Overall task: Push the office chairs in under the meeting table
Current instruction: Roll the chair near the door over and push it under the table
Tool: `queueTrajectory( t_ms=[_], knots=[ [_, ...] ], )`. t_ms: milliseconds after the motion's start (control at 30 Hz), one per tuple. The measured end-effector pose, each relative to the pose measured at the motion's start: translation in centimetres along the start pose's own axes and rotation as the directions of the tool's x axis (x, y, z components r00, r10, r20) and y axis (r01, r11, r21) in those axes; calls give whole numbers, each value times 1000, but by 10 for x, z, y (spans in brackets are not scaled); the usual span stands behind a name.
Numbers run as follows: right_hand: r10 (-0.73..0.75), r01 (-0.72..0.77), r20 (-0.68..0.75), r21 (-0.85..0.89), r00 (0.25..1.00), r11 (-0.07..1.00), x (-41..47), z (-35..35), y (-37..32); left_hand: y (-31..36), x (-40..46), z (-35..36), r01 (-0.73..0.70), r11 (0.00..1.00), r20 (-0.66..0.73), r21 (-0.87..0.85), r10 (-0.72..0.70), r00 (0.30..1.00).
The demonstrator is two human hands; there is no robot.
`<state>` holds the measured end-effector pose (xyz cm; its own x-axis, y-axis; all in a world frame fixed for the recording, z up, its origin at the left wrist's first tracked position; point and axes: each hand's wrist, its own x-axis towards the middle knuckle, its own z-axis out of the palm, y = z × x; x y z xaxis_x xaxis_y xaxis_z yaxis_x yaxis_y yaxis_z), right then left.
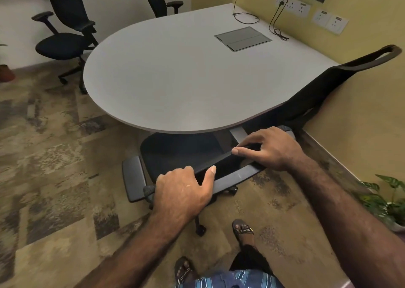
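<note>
Both hands grip the top edge of a black office chair's backrest (230, 167): left hand (184, 191) at seven o'clock, right hand (271, 148) at four o'clock. Its seat (175, 151) lies partly under the grey meeting table (175, 73); two more chairs (63, 31) stand at eleven o'clock.

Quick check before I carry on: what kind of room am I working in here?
Most likely a small office meeting room. A rounded grey meeting table with a flush cable hatch stands against a yellow wall carrying a row of power sockets, and black office chairs on castors stand around it on patterned carpet.
</note>
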<state>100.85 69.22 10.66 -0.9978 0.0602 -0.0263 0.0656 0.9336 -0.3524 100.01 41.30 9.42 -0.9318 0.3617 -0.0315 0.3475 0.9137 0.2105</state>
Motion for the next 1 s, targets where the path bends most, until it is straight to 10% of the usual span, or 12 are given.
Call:
queueTrajectory(
  t_ms=[1000],
  knots=[
    [32,-33,-87,-10,996,999,82,-36,74,41,156,-8,6,998,-106,-57,-12,994]
  ],
)
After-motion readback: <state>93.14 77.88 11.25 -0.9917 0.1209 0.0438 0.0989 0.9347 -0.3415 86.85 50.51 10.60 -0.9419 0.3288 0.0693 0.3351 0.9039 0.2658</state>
